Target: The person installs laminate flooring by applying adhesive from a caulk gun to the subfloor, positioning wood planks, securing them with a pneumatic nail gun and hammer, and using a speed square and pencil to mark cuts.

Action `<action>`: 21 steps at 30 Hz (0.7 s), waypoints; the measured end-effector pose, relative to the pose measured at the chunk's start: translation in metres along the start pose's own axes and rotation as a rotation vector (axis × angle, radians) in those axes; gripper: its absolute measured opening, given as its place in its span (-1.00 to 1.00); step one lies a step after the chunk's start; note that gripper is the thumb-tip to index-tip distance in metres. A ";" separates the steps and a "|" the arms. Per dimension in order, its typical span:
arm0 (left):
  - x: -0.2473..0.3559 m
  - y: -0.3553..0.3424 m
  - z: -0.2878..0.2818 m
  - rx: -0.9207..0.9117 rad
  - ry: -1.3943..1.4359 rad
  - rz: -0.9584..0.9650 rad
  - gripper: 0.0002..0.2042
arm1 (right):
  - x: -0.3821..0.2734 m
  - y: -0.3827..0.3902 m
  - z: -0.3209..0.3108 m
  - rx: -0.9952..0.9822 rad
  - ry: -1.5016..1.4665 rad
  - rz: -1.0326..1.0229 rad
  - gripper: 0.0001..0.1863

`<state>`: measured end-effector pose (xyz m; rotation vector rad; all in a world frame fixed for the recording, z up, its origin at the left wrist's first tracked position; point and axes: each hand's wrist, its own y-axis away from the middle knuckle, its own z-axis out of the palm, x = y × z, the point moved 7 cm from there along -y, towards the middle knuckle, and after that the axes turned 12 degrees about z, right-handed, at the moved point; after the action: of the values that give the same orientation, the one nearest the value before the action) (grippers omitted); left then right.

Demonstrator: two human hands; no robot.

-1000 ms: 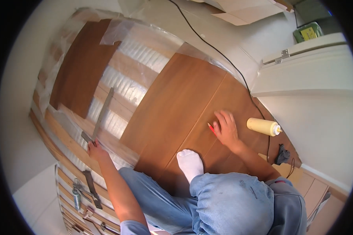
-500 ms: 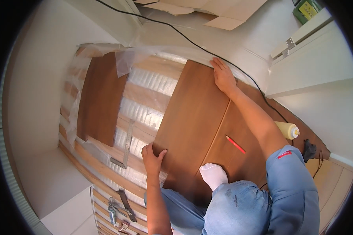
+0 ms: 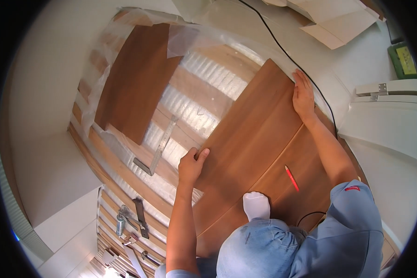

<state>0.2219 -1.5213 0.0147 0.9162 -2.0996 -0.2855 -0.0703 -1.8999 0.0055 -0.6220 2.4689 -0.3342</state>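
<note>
A brown wooden floorboard (image 3: 245,125) lies slanting in front of me, against another board with a red pencil (image 3: 292,178) on it. My left hand (image 3: 192,164) grips the floorboard's left long edge, thumb near the top face and fingers curled at the side, their tips hidden. At the far right end, my right hand (image 3: 303,97) rests with fingers stretched out along the board's end, close to the wall. Left of the floorboard, a metal carpenter's square (image 3: 160,146) lies across the joists.
A separate brown board (image 3: 136,78) lies at the far left over joists and shiny sheeting. A black cable (image 3: 287,48) runs past my right hand. My white-socked foot (image 3: 256,205) stands on the boards. Tools and a small can (image 3: 120,224) sit at the lower left. Cardboard (image 3: 338,23) lies far right.
My view has turned, so the boards and square appear shifted and rotated. The left hand's fingers are curled more closely at the board's edge. The right hand stays at its far end.
</note>
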 end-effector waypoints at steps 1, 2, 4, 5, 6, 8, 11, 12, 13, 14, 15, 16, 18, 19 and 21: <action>-0.001 0.001 -0.002 0.073 -0.032 0.008 -0.47 | -0.001 -0.003 0.000 0.007 -0.007 -0.013 -0.50; -0.005 0.002 -0.002 0.070 -0.012 -0.002 -0.47 | -0.003 -0.005 0.001 -0.004 -0.019 -0.027 -0.50; -0.012 0.020 -0.037 0.206 -0.158 0.028 -0.46 | -0.011 -0.007 0.010 -0.010 -0.026 -0.063 -0.51; -0.033 0.038 -0.061 0.224 -0.184 0.003 -0.44 | -0.024 -0.004 0.028 -0.009 -0.071 -0.091 -0.51; -0.048 0.049 -0.079 0.173 -0.166 -0.038 -0.40 | -0.018 -0.002 0.035 0.004 -0.077 -0.153 -0.54; -0.074 0.078 -0.119 0.167 -0.176 0.001 -0.36 | 0.005 0.000 0.047 0.010 -0.030 -0.224 -0.58; -0.115 0.125 -0.173 0.133 -0.133 0.016 -0.31 | 0.043 -0.005 0.041 0.007 -0.052 -0.191 -0.51; -0.129 0.144 -0.193 0.156 -0.137 0.021 -0.32 | 0.050 -0.011 0.037 0.014 -0.023 -0.202 -0.53; -0.128 0.164 -0.211 0.194 -0.120 0.043 -0.31 | 0.055 -0.020 0.031 0.013 0.077 -0.264 -0.56; -0.140 0.191 -0.227 0.185 -0.131 -0.008 -0.38 | 0.038 -0.013 0.030 0.048 0.068 -0.309 -0.58; -0.159 0.217 -0.235 0.189 -0.155 -0.039 -0.39 | 0.026 -0.008 0.028 0.067 0.088 -0.276 -0.58; -0.173 0.239 -0.236 0.213 -0.149 -0.057 -0.39 | 0.024 -0.013 0.014 0.117 0.083 -0.124 -0.58; -0.196 0.275 -0.237 0.265 -0.146 -0.100 -0.38 | -0.019 -0.023 0.018 0.151 0.048 0.011 -0.57; -0.211 0.292 -0.221 0.237 -0.113 -0.136 -0.36 | -0.077 -0.002 0.006 0.130 -0.133 -0.036 -0.56; -0.234 0.309 -0.190 0.228 -0.071 -0.159 -0.32 | -0.188 0.053 -0.008 -0.047 -0.382 -0.149 -0.54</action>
<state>0.3030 -1.1195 0.1484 1.2269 -2.1586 -0.1639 0.0438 -1.7600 0.0796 -0.8111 2.0762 -0.1929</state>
